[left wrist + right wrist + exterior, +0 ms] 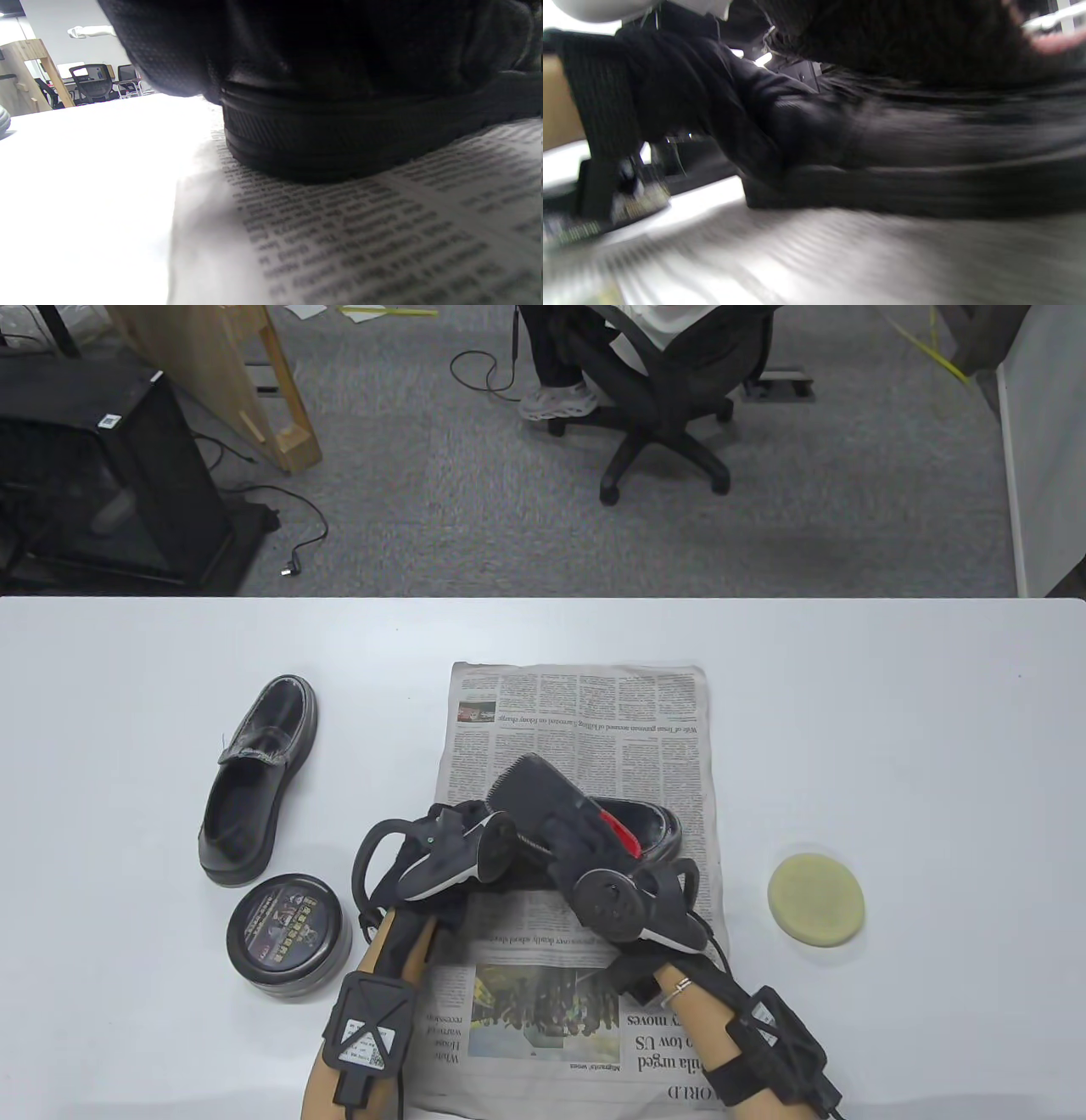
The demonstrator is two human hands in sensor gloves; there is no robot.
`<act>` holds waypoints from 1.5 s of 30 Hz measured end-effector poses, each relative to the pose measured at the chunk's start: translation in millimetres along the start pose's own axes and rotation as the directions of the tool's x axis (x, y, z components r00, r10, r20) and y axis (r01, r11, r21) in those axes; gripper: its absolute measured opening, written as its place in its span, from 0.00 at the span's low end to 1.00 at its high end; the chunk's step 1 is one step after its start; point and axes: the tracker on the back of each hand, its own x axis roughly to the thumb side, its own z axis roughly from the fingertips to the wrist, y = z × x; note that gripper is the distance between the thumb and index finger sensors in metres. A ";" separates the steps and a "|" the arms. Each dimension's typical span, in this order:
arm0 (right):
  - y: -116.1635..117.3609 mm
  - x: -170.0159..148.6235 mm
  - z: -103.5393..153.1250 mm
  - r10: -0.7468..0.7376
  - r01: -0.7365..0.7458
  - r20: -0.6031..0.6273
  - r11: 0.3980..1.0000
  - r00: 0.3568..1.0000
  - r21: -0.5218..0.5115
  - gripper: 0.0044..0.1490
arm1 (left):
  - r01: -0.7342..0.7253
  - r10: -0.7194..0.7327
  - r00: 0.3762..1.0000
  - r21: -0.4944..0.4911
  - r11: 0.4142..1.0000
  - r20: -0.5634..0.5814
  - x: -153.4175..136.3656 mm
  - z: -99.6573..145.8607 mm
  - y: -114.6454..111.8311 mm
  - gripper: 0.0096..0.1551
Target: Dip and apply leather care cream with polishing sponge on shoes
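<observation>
Shoe (645,824) lies on newspaper (585,729) on white bench (891,712), grey carpet beyond, toe pointing right; both hands rest on it, grip unclear.

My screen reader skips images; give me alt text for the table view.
Both gloved hands, left and right, hold a black shoe on a newspaper. A second shoe and closed cream tin sit left, a yellow sponge right.
</observation>
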 end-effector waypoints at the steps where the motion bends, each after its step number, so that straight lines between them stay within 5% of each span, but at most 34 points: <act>1: 0.6 0.8 -5.8 -0.017 0.017 -0.012 1.000 1.000 -0.002 0.32 | -0.005 0.005 1.000 0.003 1.000 0.003 -0.5 0.1 -0.3 0.56; 7: 12.2 -24.7 -37.1 0.072 -0.059 -0.165 0.995 0.984 0.082 0.34 | -0.030 0.030 1.000 0.014 0.999 0.002 -2.6 1.1 -1.8 0.56; 13: 0.4 -70.2 -23.4 0.066 -0.011 -0.334 0.986 0.940 0.164 0.33 | -0.030 0.031 0.999 0.024 0.999 -0.016 -3.3 2.3 -2.0 0.57; 20: -10.1 -77.7 18.1 0.204 -0.170 -0.316 0.977 0.927 0.132 0.33 | -0.009 0.010 0.999 0.020 1.000 -0.033 -2.2 2.4 -0.9 0.57; 26: 0.0 -34.6 42.2 0.385 -0.382 -0.126 0.923 0.914 0.046 0.33 | -0.032 0.033 0.999 0.051 0.998 -0.011 -2.3 3.1 -3.3 0.57; 34: -3.4 16.8 14.8 0.105 -0.105 0.007 0.994 0.994 -0.011 0.33 | -0.023 0.022 1.000 0.035 0.999 0.011 0.2 2.3 -1.8 0.55; 40: 7.1 -7.6 -39.0 -0.026 0.065 -0.199 0.980 0.980 0.189 0.33 | -0.059 0.058 0.998 0.049 0.997 0.017 -2.3 2.7 -3.9 0.55; 45: 6.0 -40.7 -37.4 0.026 0.032 -0.330 0.985 0.944 0.170 0.34 | -0.032 0.032 0.999 0.048 0.998 0.004 -2.2 3.5 -2.8 0.56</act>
